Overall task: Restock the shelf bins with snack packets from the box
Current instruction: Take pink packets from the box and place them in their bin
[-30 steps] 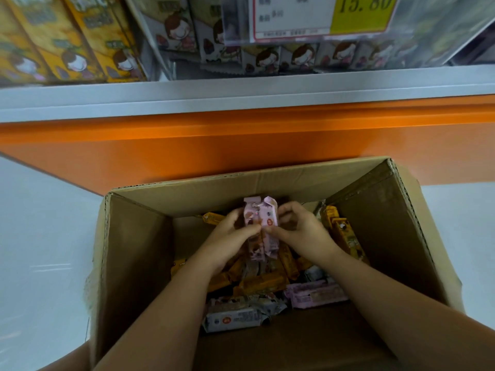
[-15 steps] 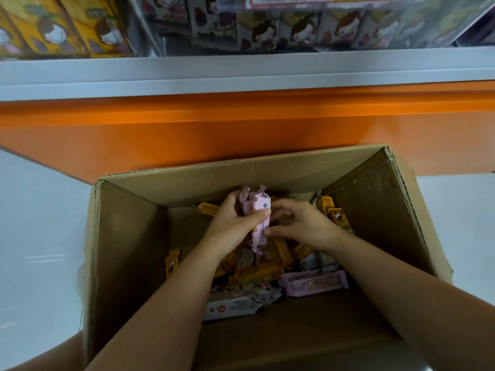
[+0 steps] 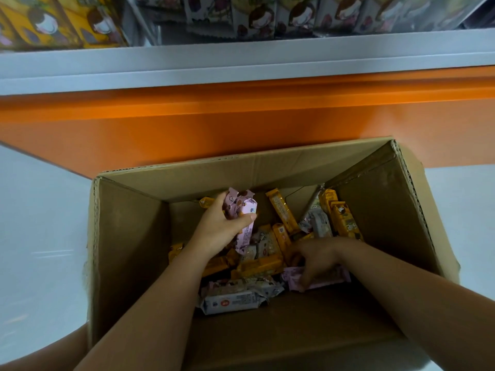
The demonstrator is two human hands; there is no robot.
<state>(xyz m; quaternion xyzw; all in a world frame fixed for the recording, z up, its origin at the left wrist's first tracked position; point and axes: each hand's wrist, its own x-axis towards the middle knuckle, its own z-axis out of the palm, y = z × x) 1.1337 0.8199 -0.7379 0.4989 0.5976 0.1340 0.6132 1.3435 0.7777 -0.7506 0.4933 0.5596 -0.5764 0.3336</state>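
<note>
Writing is printed on nearly every wrapper, but none of it can be read. Only a round red mark is made out on the white packet at lower centre, and a small blue logo on the pink packets.

One cardboard box is seen open in the lower half of the frame, its near wall cut off by the bottom edge. Two bare forearms are extended into it.

The pink packets are gripped by the left hand at centre frame, above the heap, with the thumb laid across their front and the fingers wrapped behind. Two seem to be held, though the count is not certain.

The right hand is placed right of centre, its fingers bent down onto a lying pink packet. The hand is blurred, so whether that packet is pinched cannot be told.

At least six yellow packets are counted loose in the box, two of them stood on end in the far right corner. Others are hidden beneath the arms.

Along the top edge the shelf stock is cropped: yellow shelf packs at upper left and pale shelf packs at upper centre, both printed with cartoon faces. Below them a grey shelf rail and an orange panel are crossed by the view, and white floor is seen at left.
</note>
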